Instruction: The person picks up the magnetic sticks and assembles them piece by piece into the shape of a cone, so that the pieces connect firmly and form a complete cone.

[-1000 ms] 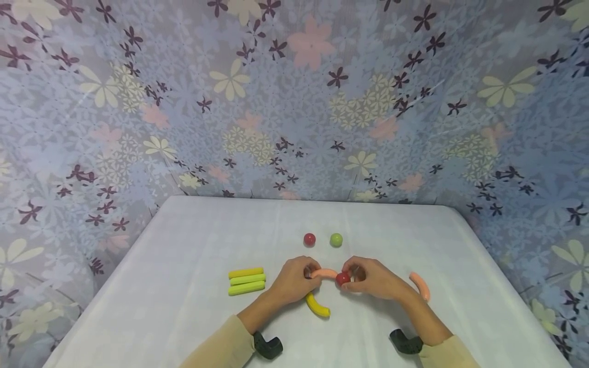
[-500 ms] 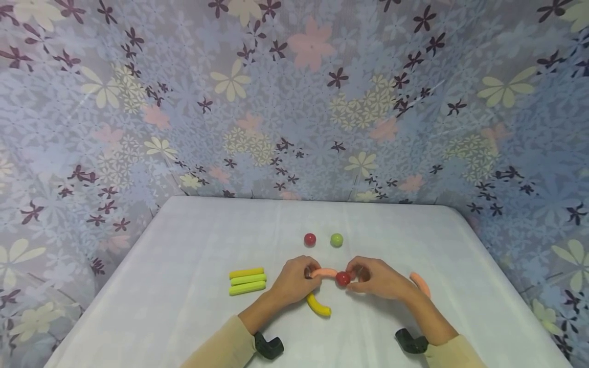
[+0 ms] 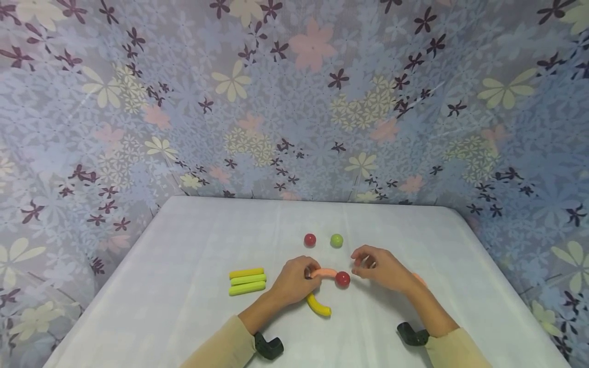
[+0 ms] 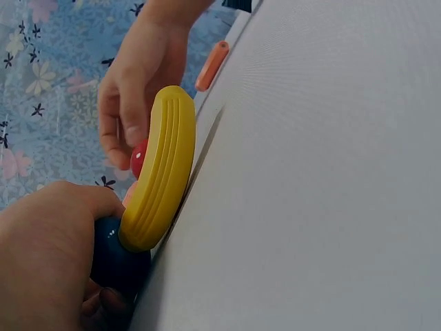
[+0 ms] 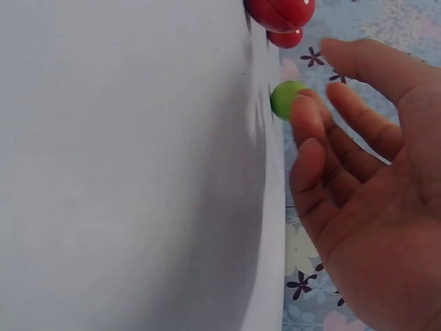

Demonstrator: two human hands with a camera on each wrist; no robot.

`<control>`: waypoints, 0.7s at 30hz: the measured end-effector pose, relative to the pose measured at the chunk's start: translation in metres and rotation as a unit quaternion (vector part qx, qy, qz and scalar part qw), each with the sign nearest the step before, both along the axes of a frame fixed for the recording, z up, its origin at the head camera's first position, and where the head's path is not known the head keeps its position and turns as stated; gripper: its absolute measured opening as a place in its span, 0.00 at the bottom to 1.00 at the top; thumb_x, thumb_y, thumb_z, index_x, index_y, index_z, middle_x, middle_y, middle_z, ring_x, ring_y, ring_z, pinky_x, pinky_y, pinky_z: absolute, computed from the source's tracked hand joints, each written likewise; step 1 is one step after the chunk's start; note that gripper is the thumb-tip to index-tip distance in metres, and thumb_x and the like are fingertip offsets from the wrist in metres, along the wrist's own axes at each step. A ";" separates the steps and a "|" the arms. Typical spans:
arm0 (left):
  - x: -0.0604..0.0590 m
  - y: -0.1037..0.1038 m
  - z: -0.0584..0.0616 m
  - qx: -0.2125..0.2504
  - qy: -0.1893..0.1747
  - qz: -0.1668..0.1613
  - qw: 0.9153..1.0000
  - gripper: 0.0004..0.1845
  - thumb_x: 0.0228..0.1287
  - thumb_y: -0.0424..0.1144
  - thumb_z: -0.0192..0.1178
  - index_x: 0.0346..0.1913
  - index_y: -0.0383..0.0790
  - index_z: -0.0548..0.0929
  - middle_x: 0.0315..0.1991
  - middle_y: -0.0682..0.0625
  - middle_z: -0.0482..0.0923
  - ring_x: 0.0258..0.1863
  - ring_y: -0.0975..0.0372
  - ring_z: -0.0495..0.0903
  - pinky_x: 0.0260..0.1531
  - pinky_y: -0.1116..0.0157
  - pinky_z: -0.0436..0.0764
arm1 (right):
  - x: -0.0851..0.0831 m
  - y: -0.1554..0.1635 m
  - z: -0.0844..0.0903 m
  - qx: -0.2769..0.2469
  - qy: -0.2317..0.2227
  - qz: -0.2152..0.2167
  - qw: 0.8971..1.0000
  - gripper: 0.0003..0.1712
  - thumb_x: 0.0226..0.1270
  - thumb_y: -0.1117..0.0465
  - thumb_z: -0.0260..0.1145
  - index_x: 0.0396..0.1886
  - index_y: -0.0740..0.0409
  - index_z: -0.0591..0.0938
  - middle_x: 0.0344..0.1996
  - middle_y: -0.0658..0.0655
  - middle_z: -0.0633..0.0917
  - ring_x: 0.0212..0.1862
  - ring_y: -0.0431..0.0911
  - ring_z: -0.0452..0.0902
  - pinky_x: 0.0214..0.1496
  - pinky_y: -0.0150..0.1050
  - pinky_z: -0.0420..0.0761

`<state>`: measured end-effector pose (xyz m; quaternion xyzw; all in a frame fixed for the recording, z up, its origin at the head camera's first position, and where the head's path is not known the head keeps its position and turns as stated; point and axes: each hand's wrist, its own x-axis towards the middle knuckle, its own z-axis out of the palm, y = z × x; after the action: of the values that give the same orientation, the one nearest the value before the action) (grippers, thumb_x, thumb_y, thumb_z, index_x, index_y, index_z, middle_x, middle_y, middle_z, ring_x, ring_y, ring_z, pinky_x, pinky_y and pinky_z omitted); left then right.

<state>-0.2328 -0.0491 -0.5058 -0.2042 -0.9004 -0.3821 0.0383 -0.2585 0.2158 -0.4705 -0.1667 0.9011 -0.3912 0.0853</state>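
From the head camera I see my left hand point(image 3: 294, 278) curled at the left end of the pink curved piece point(image 3: 324, 272), fingers closed on a dark blue ball point(image 3: 307, 274) there, I judge to keep that end from sliding on the white table point(image 3: 184, 266). A red ball point(image 3: 342, 279) sits at the piece's right end, touching it. My right hand point(image 3: 379, 268) hovers just beside that ball, fingers loosely spread and holding nothing. A yellow curved piece point(image 3: 318, 305) lies just below the left hand. A second red ball point(image 3: 310, 239) and a green ball point(image 3: 336, 240) sit side by side farther back; three sticks point(image 3: 247, 280), one yellow and two green, lie together well to the left.

On the left wrist camera, my fingers wrap the dark blue ball point(image 4: 117, 262), with the yellow curved piece point(image 4: 160, 169) right against it. The near red ball point(image 4: 139, 157) shows behind, the right hand point(image 4: 138, 76) above it.

On the right wrist camera, my palm point(image 5: 372, 172) is spread and empty, clear of the red ball point(image 5: 281, 12); the green ball point(image 5: 286, 98) peeks past the fingertips.

I can read no brand, label or writing in any view
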 end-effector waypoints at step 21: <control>-0.001 0.000 -0.002 -0.001 0.003 0.001 1.000 0.10 0.57 0.43 0.65 0.42 0.50 0.83 0.29 0.63 0.73 0.30 0.67 0.71 0.28 0.71 0.75 | -0.059 -0.014 -0.017 -0.060 -0.033 -0.086 0.994 0.29 0.59 0.52 0.71 0.59 0.56 0.76 0.46 0.55 0.81 0.43 0.48 0.77 0.35 0.41 0.79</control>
<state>-0.2338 -0.0491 -0.5079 -0.2043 -0.9010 -0.3806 0.0409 -0.3173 0.2019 -0.4875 -0.0802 0.8836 -0.4559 0.0712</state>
